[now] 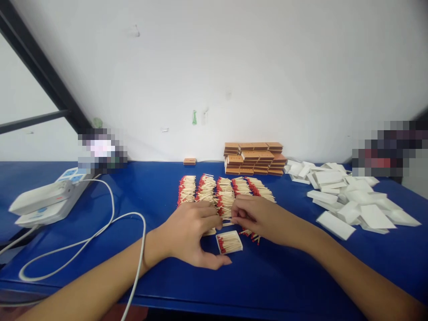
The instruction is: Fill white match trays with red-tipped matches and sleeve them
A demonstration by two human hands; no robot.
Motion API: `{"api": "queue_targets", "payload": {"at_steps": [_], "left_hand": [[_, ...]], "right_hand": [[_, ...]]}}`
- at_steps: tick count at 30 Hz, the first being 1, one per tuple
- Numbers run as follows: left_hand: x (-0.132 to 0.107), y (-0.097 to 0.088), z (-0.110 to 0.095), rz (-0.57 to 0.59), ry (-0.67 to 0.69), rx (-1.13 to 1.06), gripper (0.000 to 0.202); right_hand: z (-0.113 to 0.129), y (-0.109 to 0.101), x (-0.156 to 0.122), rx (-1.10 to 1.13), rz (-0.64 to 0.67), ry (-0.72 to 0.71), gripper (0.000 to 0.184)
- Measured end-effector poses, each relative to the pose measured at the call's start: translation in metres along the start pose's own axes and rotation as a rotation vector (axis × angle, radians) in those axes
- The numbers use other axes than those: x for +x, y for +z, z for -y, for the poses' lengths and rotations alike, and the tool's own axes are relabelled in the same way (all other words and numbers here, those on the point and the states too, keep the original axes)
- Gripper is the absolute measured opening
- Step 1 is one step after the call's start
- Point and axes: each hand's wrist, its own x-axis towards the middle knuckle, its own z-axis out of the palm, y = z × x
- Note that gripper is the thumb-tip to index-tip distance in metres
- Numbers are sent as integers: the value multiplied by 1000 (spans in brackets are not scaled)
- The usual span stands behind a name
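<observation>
A small white matchbox tray [229,243] lies on the blue table, partly filled with red-headed matches [231,244]. My left hand [195,234] arches beside it, thumb stretched out along its near side and fingers bent over the matches behind; nothing shows in its grip. Just beyond the tray, my right hand [256,218] has its fingers curled and pinched at the ends of a few loose matches [228,222]. Several rows of piled matches [224,189] spread out behind both hands, and the hands hide their near ends.
Brown matchboxes [254,158] are stacked against the wall, with a single matchbox [189,161] left of them. White empty trays [351,196] are heaped at the right. On the left sits a power strip [50,207]; its white cable [143,232] loops across my left forearm.
</observation>
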Motion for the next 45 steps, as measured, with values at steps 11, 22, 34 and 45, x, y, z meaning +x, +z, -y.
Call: {"api": "queue_targets", "payload": {"at_steps": [11,22,34,45], "left_hand": [[0,0,4,15,-9,34,39],[-1,6,3,17,-54,-94,30],[0,3,12,-201,-143,51,32],[1,5,11,-220,-89,144,35]], "right_hand": [[7,-2,-2,14,66,28,8],[11,4,2,12,89,47,13],[4,-24,-9,-14,-124,45,27],[19,-4,-3,-25,-92,-1,19]]}}
